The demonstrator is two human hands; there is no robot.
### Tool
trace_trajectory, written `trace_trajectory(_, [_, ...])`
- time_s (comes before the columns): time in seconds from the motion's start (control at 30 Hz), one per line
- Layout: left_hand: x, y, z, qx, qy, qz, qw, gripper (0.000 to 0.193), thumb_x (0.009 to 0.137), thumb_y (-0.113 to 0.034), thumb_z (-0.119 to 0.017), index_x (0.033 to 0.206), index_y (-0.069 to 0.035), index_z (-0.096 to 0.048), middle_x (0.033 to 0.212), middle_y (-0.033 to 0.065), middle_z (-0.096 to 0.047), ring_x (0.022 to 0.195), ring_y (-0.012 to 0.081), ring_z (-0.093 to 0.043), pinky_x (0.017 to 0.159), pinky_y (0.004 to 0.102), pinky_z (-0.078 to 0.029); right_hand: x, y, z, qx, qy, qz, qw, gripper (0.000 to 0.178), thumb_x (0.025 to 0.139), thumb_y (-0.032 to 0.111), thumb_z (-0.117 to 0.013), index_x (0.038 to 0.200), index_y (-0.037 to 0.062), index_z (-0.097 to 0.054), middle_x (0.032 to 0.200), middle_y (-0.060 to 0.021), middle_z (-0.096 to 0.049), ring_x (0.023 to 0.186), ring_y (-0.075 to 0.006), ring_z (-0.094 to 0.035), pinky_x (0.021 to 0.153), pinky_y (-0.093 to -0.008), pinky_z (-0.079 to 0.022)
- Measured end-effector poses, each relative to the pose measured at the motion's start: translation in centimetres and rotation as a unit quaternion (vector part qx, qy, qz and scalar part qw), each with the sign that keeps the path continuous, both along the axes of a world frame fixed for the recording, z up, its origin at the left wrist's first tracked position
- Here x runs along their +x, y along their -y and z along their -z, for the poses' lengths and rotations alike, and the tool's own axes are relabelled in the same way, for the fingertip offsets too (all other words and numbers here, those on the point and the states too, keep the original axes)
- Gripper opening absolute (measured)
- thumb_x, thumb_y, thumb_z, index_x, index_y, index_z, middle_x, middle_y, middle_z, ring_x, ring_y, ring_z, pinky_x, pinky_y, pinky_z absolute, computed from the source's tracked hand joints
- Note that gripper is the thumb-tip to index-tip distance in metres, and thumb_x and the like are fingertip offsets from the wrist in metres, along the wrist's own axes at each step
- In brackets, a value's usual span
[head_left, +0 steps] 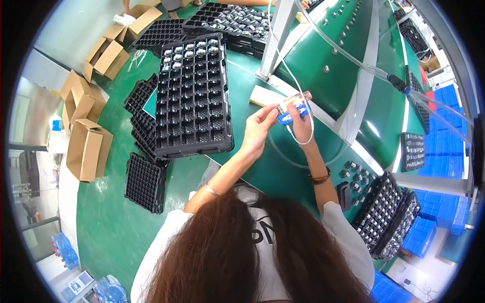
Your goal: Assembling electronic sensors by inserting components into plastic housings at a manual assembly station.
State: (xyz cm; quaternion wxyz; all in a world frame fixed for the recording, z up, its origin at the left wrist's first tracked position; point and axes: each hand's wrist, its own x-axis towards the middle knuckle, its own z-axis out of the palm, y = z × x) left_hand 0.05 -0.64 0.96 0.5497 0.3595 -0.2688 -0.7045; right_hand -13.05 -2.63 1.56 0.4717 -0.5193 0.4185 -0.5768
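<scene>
Over the green table, both my hands meet around a small blue-and-white device (286, 118) with a pale tube running from it. My right hand (303, 126) is closed on this device, and a coppery end (307, 95) shows beyond the fingers. My left hand (258, 130) pinches at its left side; whatever sits between the fingertips is too small to name. Left of my hands lies a black compartment tray (194, 108), with small silver parts (189, 53) in its far rows. Several loose metal parts (357, 178) stand on the table right of my right forearm.
A green conveyor belt (348, 65) carrying small parts runs beyond a pale rail. Filled trays (376, 207) stand at right, stacked trays (237, 25) at the back. Open cardboard boxes (83, 151) line the left. A metal post (278, 38) and hanging tubes (353, 60) rise ahead.
</scene>
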Motion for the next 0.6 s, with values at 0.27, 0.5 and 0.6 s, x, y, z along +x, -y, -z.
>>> trace_trajectory(0.27, [2.5,-1.3,-1.9,0.010,0.075,-0.065,0.995,0.037,0.093,-0.020,-0.054,0.124,0.000,-0.051,0.116,0.0097,-0.058,0.101,0.0143,-0.056,0.091,0.0277,-0.043,1.0,1.7,0.0,-0.046,-0.188,0.041,0.980,0.015,0.084,0.012,-0.060,0.091,-0.0019,-0.060,0.074,-0.0087,-0.062,0.067,-0.0150,-0.058,0.062,-0.0281,-0.046])
trace_trajectory(0.5, [17.2,4.7,-6.5,-0.203,0.423,-0.132,0.873,0.022,0.086,-0.009,-0.058,0.107,-0.006,-0.061,0.101,0.0015,-0.062,0.093,0.0109,-0.057,0.085,0.0255,-0.044,2.1,3.7,2.1,-0.094,-0.386,0.132,0.908,0.030,0.080,0.022,-0.068,0.095,-0.0023,-0.060,0.074,-0.0193,-0.061,0.067,-0.0333,-0.062,0.059,-0.0364,-0.047])
trace_trajectory(0.6, [22.4,9.2,-5.5,-0.209,0.627,-0.181,0.728,0.028,0.081,-0.016,-0.064,0.108,-0.010,-0.064,0.100,0.0069,-0.064,0.088,0.0153,-0.060,0.081,0.0280,-0.047,1.5,3.3,2.1,-0.056,-0.387,0.118,0.913,0.039,0.077,0.024,-0.072,0.103,-0.0003,-0.055,0.081,-0.0185,-0.064,0.071,-0.0298,-0.064,0.062,-0.0357,-0.047])
